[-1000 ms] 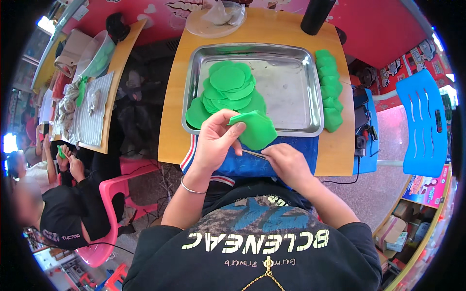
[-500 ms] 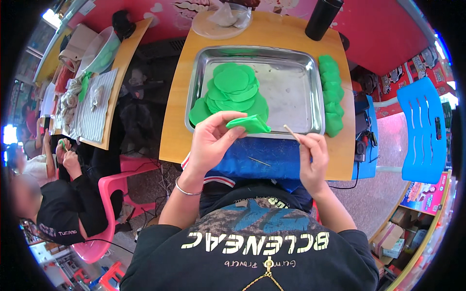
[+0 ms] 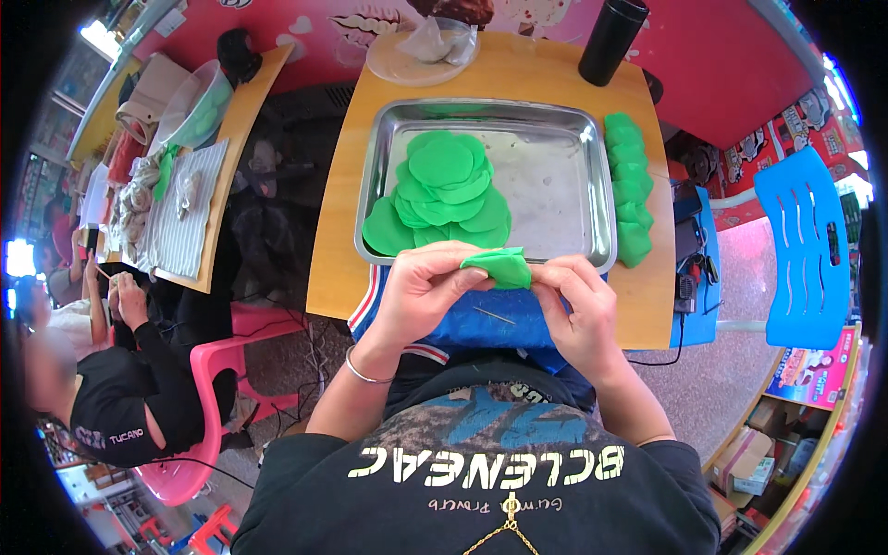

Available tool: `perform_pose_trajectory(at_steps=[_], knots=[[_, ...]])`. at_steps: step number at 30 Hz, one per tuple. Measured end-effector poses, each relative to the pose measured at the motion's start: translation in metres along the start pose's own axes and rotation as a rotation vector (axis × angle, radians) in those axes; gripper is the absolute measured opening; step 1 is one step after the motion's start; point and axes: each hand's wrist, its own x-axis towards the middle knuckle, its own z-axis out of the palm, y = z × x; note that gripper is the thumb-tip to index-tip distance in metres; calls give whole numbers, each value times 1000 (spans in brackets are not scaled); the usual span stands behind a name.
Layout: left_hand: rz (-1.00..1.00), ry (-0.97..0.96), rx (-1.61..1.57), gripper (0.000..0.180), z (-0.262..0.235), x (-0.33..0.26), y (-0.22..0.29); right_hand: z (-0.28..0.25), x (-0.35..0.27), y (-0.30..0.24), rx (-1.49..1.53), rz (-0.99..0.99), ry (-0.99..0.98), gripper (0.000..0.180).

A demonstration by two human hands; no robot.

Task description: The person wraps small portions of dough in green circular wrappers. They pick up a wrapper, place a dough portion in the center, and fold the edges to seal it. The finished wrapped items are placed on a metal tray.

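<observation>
Green sheet point(image 3: 500, 267), bent and thin

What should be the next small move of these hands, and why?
Probably a gentle pinch by the right hand at the right end of the green piece: that hand already touches there, while the left hand holds the other end.

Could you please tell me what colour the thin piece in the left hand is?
The thin piece is bright green; it shows best in the head view.
</observation>
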Motion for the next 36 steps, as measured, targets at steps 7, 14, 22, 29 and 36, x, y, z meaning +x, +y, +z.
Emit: perform_pose_trajectory(at_steps=[7, 14, 22, 29, 36], knots=[[64, 23, -25, 15, 2, 0, -3, 2, -12, -2, 611, 540, -13, 16], [68, 126, 56, 19, 5, 0, -5, 2, -23, 4, 786, 731, -119, 17], [36, -179, -372, 52, 1, 5, 10, 4, -26, 8, 820, 682, -283, 13], [-31, -76, -175, 20, 2, 5, 8, 7, -18, 0, 744, 515, -140, 19], [2, -59, -122, 18, 2, 7, 10, 4, -17, -3, 766, 517, -60, 25]])
